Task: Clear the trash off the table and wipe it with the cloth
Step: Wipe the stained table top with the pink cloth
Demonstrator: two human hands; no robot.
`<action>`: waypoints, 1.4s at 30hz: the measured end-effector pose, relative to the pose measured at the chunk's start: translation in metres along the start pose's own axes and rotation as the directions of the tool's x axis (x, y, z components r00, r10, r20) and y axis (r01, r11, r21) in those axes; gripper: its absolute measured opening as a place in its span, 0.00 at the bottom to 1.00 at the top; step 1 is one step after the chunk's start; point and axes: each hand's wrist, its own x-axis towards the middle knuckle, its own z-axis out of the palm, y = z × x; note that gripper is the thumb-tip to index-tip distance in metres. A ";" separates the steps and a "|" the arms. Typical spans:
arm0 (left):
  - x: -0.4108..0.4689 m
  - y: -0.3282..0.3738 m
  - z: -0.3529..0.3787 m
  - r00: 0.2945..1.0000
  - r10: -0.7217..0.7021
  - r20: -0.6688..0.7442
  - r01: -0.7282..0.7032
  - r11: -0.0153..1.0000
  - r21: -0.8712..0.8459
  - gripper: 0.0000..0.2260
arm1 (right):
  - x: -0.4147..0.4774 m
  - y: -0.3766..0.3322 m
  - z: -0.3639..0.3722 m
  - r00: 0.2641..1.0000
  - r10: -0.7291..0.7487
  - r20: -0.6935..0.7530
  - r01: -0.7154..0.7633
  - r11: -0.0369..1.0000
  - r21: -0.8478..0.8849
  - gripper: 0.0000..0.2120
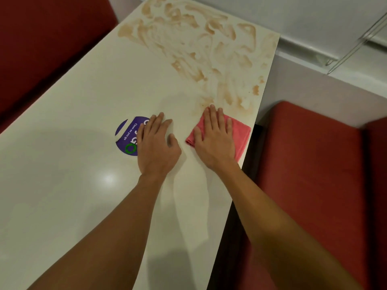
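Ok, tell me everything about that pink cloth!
The pink fuzzy cloth looks like soft microfibre, folded into a flat rough square. It lies on the white tabletop near its right edge, just short of the brown smears. The right hand presses flat on it, fingers straight, covering its left half.

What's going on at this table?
A person is wiping a white rectangular table. The right hand presses a folded pink cloth flat near the table's right edge. The left hand rests flat, partly covering a round purple sticker. Brown smeared stains cover the far end, not yet wiped.
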 end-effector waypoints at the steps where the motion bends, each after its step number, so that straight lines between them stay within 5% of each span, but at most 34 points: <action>1: 0.000 0.000 0.000 1.000 -0.001 0.006 0.001 1.000 -0.010 0.22 | -0.006 0.003 -0.001 0.993 -0.117 0.021 0.117 0.993 0.006 0.33; 4: -0.001 0.000 -0.003 1.000 0.001 0.018 -0.001 1.000 -0.030 0.22 | -0.030 0.031 -0.006 0.961 -0.273 0.047 0.272 0.962 0.028 0.33; 8: 0.000 -0.001 -0.003 1.000 -0.010 0.020 0.011 0.999 -0.032 0.22 | -0.011 0.020 -0.002 0.999 0.035 -0.024 -0.035 0.999 0.009 0.34; 10: 0.000 -0.001 -0.002 1.000 -0.012 0.021 0.012 0.999 -0.037 0.23 | 0.003 0.000 -0.001 0.998 0.056 -0.028 -0.056 0.998 0.020 0.34; 16: -0.001 -0.002 0.000 1.000 -0.022 0.009 0.022 0.998 -0.063 0.22 | -0.016 0.027 -0.007 0.925 -0.375 0.061 0.374 0.927 0.019 0.31; 22: -0.001 -0.001 -0.001 0.999 -0.037 -0.017 0.036 0.998 -0.058 0.22 | 0.022 -0.002 -0.001 0.999 -0.046 -0.006 0.046 0.999 0.014 0.33; 28: -0.002 -0.002 0.002 0.999 -0.043 -0.033 0.042 0.998 -0.042 0.22 | -0.008 0.021 -0.007 0.885 -0.462 0.057 0.461 0.887 0.032 0.30; 34: -0.001 -0.004 0.003 0.998 -0.046 -0.051 0.044 0.999 -0.031 0.21 | 0.036 -0.001 -0.005 0.994 -0.105 0.019 0.105 0.994 0.036 0.32; 39: -0.002 -0.004 0.003 0.996 -0.047 -0.071 0.045 0.999 -0.024 0.21 | 0.018 0.005 -0.007 0.875 -0.479 0.065 0.479 0.878 0.021 0.30; 42: -0.003 -0.003 0.003 0.995 -0.061 -0.085 0.059 0.998 -0.031 0.21 | 0.008 0.031 -0.009 0.882 -0.467 0.068 0.466 0.884 0.032 0.30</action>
